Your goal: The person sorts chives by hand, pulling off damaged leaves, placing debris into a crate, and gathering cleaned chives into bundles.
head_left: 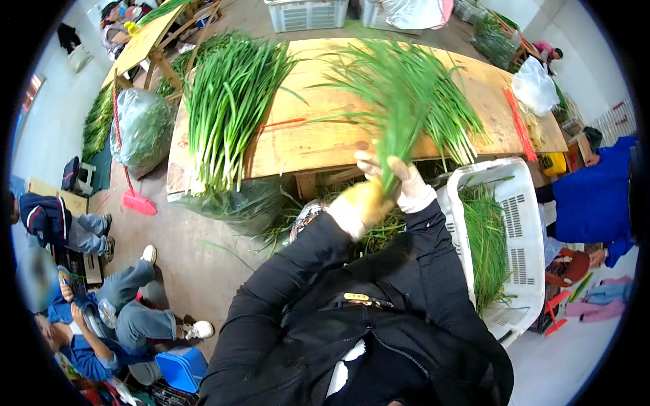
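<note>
A bunch of garlic chives stands upright in front of me, its leaves smeared by motion. My right hand, in a pale glove, is closed round the lower stems. Against the stem ends is my left hand, in a yellowish glove; it is blurred but looks closed on the same bunch. Just beyond lies a loose pile of chives on the wooden table. A larger pile of chives, white stem ends toward me, covers the table's left end.
At my right stands a white plastic crate with loose chives inside. Red ties and a white plastic bag lie at the table's right end. A stuffed clear bag and a pink broom are left. People sit and stand on both sides.
</note>
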Demonstrator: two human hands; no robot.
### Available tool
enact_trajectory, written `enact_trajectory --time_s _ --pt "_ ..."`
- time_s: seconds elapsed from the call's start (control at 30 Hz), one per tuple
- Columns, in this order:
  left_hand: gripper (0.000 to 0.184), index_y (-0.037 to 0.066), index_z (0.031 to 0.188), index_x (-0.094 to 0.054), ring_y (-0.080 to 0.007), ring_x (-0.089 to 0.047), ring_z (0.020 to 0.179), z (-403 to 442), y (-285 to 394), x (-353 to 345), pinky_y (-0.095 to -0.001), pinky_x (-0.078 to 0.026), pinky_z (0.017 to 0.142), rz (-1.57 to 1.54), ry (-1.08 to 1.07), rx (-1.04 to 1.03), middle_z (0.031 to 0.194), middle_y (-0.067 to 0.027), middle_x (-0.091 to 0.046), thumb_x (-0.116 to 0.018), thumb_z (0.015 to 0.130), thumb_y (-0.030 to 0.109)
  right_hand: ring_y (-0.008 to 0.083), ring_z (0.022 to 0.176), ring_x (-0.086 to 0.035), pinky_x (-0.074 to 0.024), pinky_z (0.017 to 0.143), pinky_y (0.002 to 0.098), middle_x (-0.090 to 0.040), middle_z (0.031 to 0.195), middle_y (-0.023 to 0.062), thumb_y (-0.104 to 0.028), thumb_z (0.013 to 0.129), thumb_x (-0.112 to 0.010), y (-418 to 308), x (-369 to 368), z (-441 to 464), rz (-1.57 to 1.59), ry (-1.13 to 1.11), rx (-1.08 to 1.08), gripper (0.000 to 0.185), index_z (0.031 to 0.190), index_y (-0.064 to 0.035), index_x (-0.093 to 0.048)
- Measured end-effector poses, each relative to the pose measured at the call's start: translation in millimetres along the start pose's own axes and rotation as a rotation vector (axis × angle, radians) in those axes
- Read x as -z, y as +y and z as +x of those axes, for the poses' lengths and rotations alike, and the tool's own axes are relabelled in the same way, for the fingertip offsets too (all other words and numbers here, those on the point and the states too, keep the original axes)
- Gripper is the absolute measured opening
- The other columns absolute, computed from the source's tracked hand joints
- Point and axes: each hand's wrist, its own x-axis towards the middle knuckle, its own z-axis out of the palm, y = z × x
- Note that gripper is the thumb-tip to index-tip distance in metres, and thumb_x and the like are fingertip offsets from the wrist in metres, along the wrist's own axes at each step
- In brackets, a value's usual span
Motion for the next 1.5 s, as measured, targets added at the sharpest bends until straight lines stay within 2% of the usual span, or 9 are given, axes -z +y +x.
enact_trajectory --time_s 0.23,0.3,0.37,0.43,0.67,0.93,1.1,1.23,1.5 --pt "0.052 -0.002 0.11 -0.04 -0.0352 -0.056 0.081 -44.3 -26.9 76.5 -0.0409 -0.046 0.069 0.329 0.645 -0.108 0.093 -0.024 -0.054 -0.06 0.075 0.032 0.0008 0.054 -0.041 -0.0406 0.049 0.015 -0.044 0.066 -0.0047 -0.012 0.084 -0.053 -79.1 -5.9 9.5 0.204 0.028 0.192 0.044 0.122 0.0034 -0.038" --pt "0.059 0.003 0.122 -0.037 -0.0361 -0.041 0.108 -54.1 -72.0 70.6 -0.0384 -0.034 0.092 0.273 0.336 0.124 0.12 -0.0233 -0.041 -0.06 0.076 0.031 0.0016 0.054 -0.043 -0.0414 0.049 0.0148 -0.045 0.067 -0.0036 -0.012 0.084 -0.053 -89.8 -5.0 14.5 0.135 0.13 0.249 0.044 0.122 0.0033 -0.038" --pt "0.054 0.004 0.121 -0.041 -0.0335 -0.045 0.108 -77.9 -81.6 36.3 -0.0356 -0.037 0.09 0.142 0.182 -0.489 0.119 -0.0215 -0.045 -0.057 0.079 0.035 0.0018 0.055 -0.044 -0.0419 0.048 0.0146 -0.048 0.07 -0.0028 -0.012 0.084 -0.053 -89.8 -17.2 29.0 0.088 0.15 0.264 0.044 0.122 0.0034 -0.038" --pt "0.047 0.005 0.117 -0.047 -0.0299 -0.052 0.102 -100.2 -47.6 58.9 -0.0337 -0.041 0.086 -0.079 -0.413 -0.173 0.112 -0.0187 -0.052 -0.055 0.081 0.035 0.0022 0.058 -0.048 -0.0444 0.048 0.0148 -0.054 0.077 0.0005 -0.011 0.083 -0.054 -81.1 -26.7 42.1 -0.011 0.143 0.266 0.042 0.12 0.0029 -0.041" --pt "0.023 -0.002 0.098 -0.058 -0.0087 -0.052 0.051 -149.7 -48.9 143.0 -0.0223 -0.044 0.047 -0.215 0.119 0.058 0.073 -0.0052 -0.059 -0.052 0.085 0.017 0.0021 0.057 -0.049 -0.0446 0.049 0.0145 -0.06 0.08 0.0037 -0.013 0.079 -0.06 -16.4 -112.7 126.8 -0.063 0.038 0.039 0.039 0.114 -0.0002 -0.049" --pt "0.024 -0.002 0.105 -0.052 -0.0118 -0.058 0.07 -198.4 -85.1 179.0 -0.0231 -0.045 0.068 -0.638 0.767 0.08 0.087 -0.0083 -0.061 -0.051 0.086 0.013 0.0025 0.06 -0.052 -0.0464 0.053 0.0139 -0.06 0.083 0.002 -0.011 0.082 -0.057 30.1 -171.0 184.2 0.02 -0.213 -0.171 0.032 0.11 0.0009 -0.051" --pt "0.081 0.01 0.131 -0.03 -0.0092 -0.046 0.07 -160.1 -61.7 162.9 -0.0193 -0.042 0.059 -0.41 0.821 0.039 0.117 -0.0099 -0.046 -0.074 0.064 0.013 0.0024 0.054 -0.05 -0.0437 0.049 0.0155 -0.059 0.075 -0.0011 -0.012 0.081 -0.058 35.6 -192.1 173.3 -0.042 -0.15 -0.115 0.03 0.108 -0.0028 -0.054" --pt "0.029 0.0 0.098 -0.06 -0.0138 -0.059 0.075 -133.1 -66.7 146.7 -0.0236 -0.046 0.069 -0.095 0.925 -0.261 0.089 -0.0089 -0.063 -0.062 0.07 -0.009 0.0053 0.05 -0.049 -0.0408 0.046 0.0195 -0.057 0.068 -0.0016 -0.012 0.079 -0.06 24.5 -188.9 165.1 -0.127 -0.028 -0.025 0.03 0.108 -0.0047 -0.055" --pt "0.047 0.013 0.11 -0.053 -0.0251 -0.057 0.081 -172.0 -102.5 64.3 -0.0296 -0.047 0.07 0.204 0.123 -0.063 0.098 -0.0111 -0.059 -0.067 0.065 0.005 0.0103 0.055 -0.052 -0.0451 0.05 0.0244 -0.063 0.08 0.0083 -0.012 0.082 -0.056 -22.6 -137.6 181.1 -0.203 0.124 0.185 0.019 0.096 0.0005 -0.056"
